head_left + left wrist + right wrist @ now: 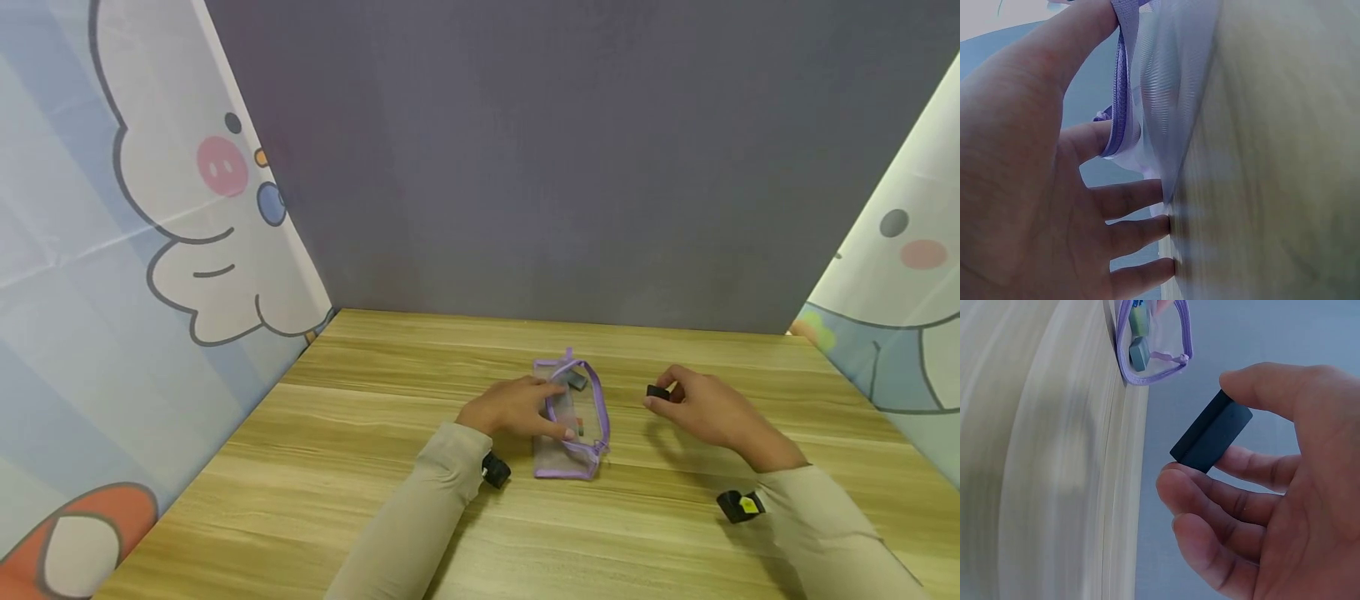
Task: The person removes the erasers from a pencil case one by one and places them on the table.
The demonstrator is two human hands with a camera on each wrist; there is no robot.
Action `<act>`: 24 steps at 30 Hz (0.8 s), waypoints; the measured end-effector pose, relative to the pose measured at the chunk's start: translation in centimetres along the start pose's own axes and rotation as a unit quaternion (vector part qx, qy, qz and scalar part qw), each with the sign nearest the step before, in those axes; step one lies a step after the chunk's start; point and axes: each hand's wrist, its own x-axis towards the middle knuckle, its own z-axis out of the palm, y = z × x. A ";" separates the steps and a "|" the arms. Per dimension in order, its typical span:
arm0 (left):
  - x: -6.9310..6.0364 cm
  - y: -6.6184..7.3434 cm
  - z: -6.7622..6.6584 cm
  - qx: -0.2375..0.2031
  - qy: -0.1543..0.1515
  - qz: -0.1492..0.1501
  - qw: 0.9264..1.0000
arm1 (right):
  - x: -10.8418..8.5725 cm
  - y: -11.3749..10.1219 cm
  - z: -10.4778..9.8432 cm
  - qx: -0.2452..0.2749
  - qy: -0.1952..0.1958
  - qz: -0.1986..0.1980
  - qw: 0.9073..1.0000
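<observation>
A see-through mesh zip pouch with purple trim lies on the table, its mouth spread wide. My left hand touches its purple rim, thumb and index finger set apart inside the opening. The other left fingers extend alongside the mesh, close to the tabletop. To the right of the pouch, my right hand is raised over the table and pinches a small black rectangular block between thumb and fingers. Inside the pouch are a grey block and a greenish piece with blue marks.
The wood-grain table meets a dark grey panel at its far edge. Cloths printed with cartoon figures hang at the left and right. Dark wrist cameras sit on both wrists.
</observation>
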 end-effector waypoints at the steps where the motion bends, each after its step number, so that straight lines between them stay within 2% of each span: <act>1: 0.0 0.0 0.0 0.000 -0.001 0.000 1.000 | -0.1 0.1 -0.1 -0.001 -0.001 0.000 1.000; 24: -0.2 0.1 -0.2 -0.007 0.003 -0.001 1.000 | -1.3 1.9 -1.2 -0.012 0.000 0.008 1.000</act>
